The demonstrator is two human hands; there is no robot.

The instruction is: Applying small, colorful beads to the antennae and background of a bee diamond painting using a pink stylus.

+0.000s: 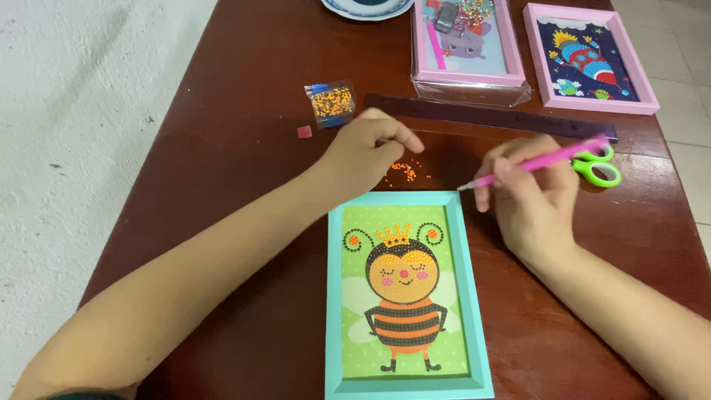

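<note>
— Beads [404, 171], little orange ones, lie loose above your bee picture [404, 296]. Your left hand [370, 152] hangs over them, fingers curled, holding nothing.
— Your right hand [529, 196] grips the pink pen [537, 163]. A bump could scatter them.

Table [244, 96]: dark reddish-brown wood, glossy, soft overhead light reflected along its top. Floor, left side [81, 126]: pale grey, speckled and scuffed (a few dark marks). Floor, right side [678, 44]: light tiles with visible joints.

Loose beads [405, 171] behind bee frame [404, 296]
</note>
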